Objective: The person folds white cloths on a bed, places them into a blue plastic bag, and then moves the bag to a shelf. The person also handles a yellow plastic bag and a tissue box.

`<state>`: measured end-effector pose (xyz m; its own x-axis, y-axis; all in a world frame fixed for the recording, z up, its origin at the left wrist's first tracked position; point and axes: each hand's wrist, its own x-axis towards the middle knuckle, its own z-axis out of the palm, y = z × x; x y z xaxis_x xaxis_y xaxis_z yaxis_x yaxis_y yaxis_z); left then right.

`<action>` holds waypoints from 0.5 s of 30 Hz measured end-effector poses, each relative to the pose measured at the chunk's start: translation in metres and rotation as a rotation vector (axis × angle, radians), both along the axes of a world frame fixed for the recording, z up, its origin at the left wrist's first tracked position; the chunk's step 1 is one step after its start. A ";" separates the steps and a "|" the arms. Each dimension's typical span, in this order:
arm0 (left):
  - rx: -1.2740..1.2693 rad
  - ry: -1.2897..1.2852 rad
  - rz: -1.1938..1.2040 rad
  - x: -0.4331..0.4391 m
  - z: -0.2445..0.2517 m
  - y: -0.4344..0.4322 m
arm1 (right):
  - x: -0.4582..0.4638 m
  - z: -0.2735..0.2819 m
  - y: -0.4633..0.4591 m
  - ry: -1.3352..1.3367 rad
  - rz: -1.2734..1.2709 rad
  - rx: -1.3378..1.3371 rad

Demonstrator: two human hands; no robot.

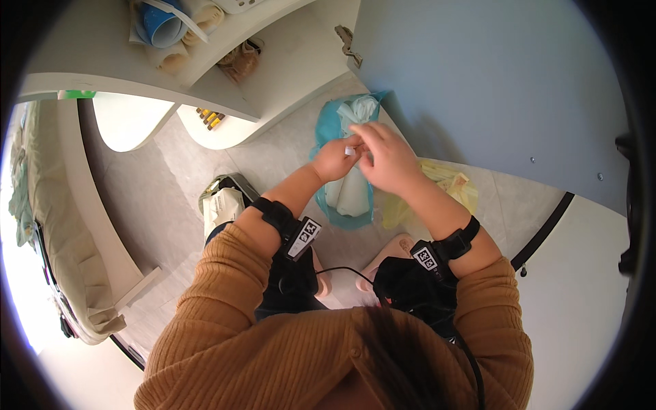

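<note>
My left hand [333, 160] has a small white piece [350, 151] at its fingers, too small to name. Close against it, my right hand [392, 159] is bent with its fingertips over the left fingers; whether it pinches anything is hidden. Below both hands, a translucent blue plastic bag [328, 123] lies on the tiled floor. White, roll-like bundles [353, 195] show in it, and crumpled whitish plastic [359, 108] sits at its far end. To the right, partly behind my right forearm, is a yellow plastic bag [448, 179].
An open grey-blue cabinet door [492, 92] stands at the right. White shelves [287, 61] at upper left hold a blue cup [163, 25] and several small yellow-and-dark items [210, 118]. A bag with a white packet [222, 209] stands left of my legs. A beige fabric edge [66, 205] runs along the left.
</note>
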<state>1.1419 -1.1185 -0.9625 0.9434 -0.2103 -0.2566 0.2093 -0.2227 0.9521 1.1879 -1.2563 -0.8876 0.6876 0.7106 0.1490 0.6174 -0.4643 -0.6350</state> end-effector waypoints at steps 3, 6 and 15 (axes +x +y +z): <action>0.030 -0.072 -0.123 0.005 0.010 -0.001 | 0.007 -0.012 -0.014 -0.116 -0.005 -0.036; 0.082 0.018 -0.219 0.012 0.024 0.002 | 0.013 -0.022 -0.020 -0.015 0.008 -0.025; -0.097 0.141 -0.190 0.015 0.025 0.013 | 0.016 -0.032 -0.025 0.222 -0.266 -0.007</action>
<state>1.1564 -1.1050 -0.9377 0.8410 -0.4102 -0.3528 0.3049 -0.1793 0.9353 1.2038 -1.2816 -0.9199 0.8643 0.5021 -0.0288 0.3213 -0.5952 -0.7366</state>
